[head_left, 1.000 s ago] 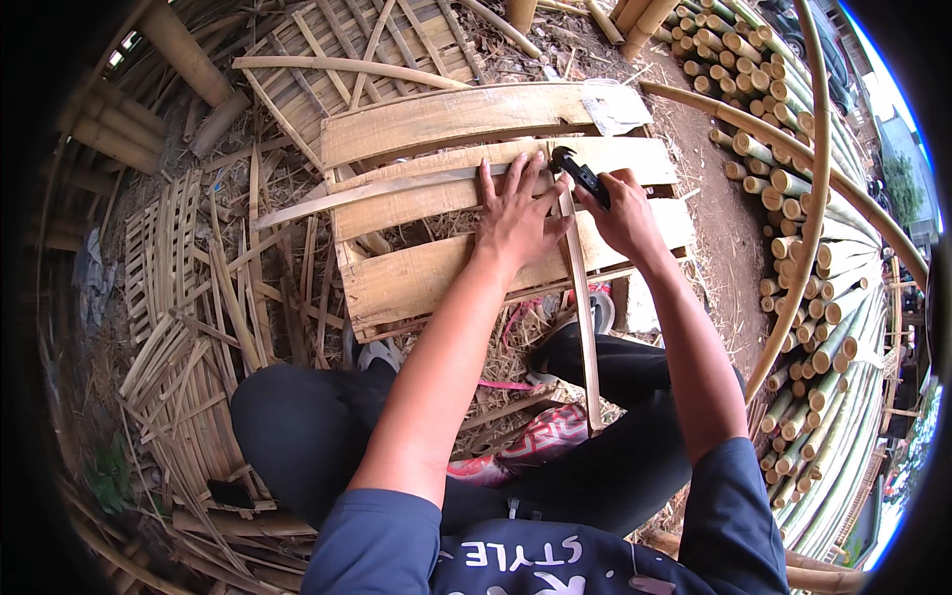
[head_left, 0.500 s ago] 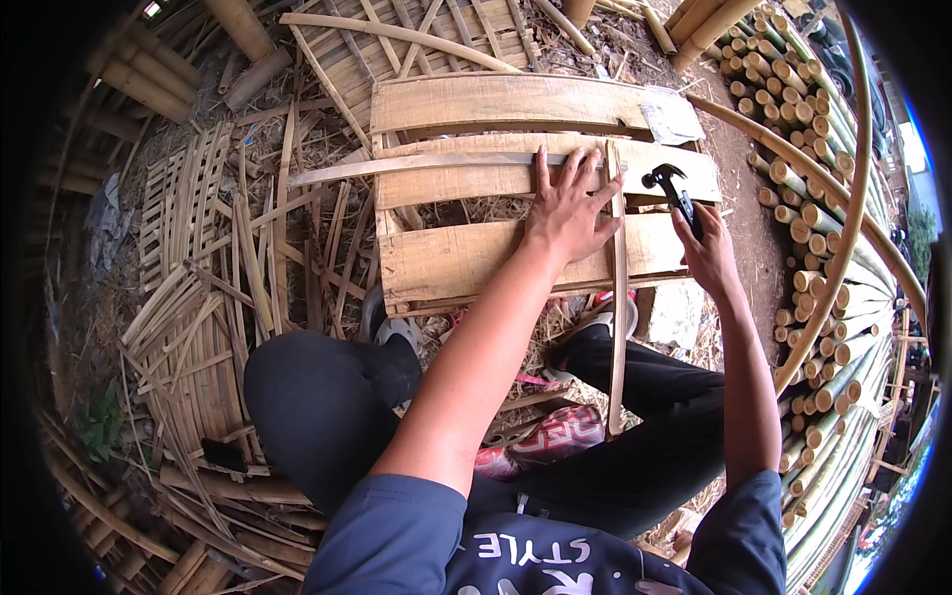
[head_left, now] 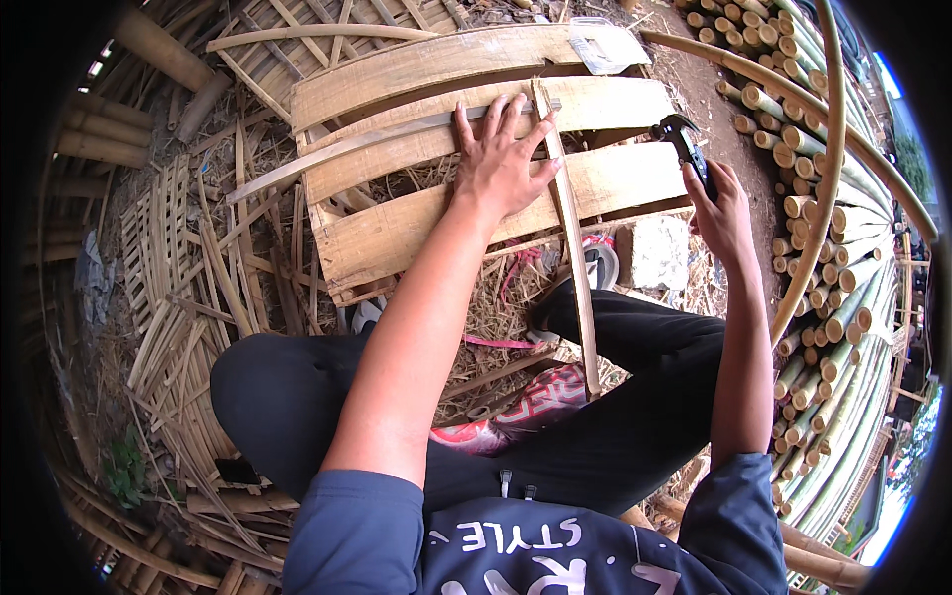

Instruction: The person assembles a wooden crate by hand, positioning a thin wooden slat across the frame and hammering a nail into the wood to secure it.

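A low bench of wooden planks (head_left: 407, 228) lies in front of my knees. Two flat bamboo strips cross on it near its right end: a crosswise strip (head_left: 347, 151) reaching out past the left side, and a lengthwise strip (head_left: 572, 233) running toward my right leg. My left hand (head_left: 504, 164) lies spread on the crosswise strip, its thumb and index finger against the lengthwise one. Beyond the bench's right edge my right hand (head_left: 724, 210) grips a small black claw hammer (head_left: 682, 137) by its handle, the head raised away from the strips.
A clear plastic container (head_left: 607, 47) sits on the bench's far right corner. Cut bamboo poles (head_left: 833, 238) are stacked at the right, with a long curved pole (head_left: 825, 169) before them. Loose strips and woven slats (head_left: 164, 288) cover the left ground. A pale block (head_left: 654, 253) stands beside my right foot.
The hammer in my right hand has moved right, away from the crossing strips. My left hand stays spread on them. The whole view has shifted, so the bench appears farther up and left.
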Demonstrator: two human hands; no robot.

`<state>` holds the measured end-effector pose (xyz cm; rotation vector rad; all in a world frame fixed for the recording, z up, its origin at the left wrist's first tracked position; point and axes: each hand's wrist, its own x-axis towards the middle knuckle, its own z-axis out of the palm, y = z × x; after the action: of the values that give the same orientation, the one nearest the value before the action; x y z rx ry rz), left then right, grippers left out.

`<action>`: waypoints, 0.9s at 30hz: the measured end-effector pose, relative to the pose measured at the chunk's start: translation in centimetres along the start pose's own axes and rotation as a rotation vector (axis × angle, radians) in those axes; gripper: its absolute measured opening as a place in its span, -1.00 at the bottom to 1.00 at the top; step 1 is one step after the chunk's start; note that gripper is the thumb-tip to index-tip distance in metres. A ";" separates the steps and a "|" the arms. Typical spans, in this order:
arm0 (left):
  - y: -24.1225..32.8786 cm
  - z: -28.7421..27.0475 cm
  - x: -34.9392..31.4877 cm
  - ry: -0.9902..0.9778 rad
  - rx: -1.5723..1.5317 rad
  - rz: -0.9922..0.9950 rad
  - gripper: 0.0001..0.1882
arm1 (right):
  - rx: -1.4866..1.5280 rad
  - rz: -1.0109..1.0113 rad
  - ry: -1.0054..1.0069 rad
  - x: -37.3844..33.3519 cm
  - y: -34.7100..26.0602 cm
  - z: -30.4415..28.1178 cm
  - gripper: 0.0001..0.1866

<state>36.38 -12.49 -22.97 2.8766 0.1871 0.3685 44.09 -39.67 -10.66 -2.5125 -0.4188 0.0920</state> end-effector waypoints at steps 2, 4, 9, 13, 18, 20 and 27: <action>0.2 0.1 -0.1 0.024 -0.011 0.004 -0.38 | 0.039 -0.013 0.020 0.0 0.6 -0.3 -0.41; 0.3 0.0 -0.2 0.053 -0.024 0.010 -0.38 | 0.056 0.004 0.027 -0.1 0.5 -0.7 -0.42; 0.6 -0.4 -0.5 0.047 -0.036 0.005 -0.36 | 0.078 0.015 0.042 -0.6 0.5 -0.8 -0.43; 0.8 -0.6 -0.4 0.040 -0.038 0.000 -0.36 | 0.088 0.003 0.049 -0.4 0.9 -0.9 -0.45; 0.3 -0.5 -0.3 0.024 -0.077 -0.008 -0.35 | 0.076 0.005 0.027 -0.1 0.0 -0.7 -0.48; -0.1 -0.3 -0.4 0.037 -0.060 -0.010 -0.34 | 0.078 -0.004 0.026 0.2 0.2 -0.3 -0.48; 0.2 -0.2 -0.2 0.029 -0.129 0.009 -0.31 | 0.082 0.028 0.001 0.8 3.0 -0.6 -0.48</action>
<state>36.12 -12.73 -22.81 2.7469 0.1494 0.4093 45.79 -42.04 -11.84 -2.4379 -0.3720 0.1170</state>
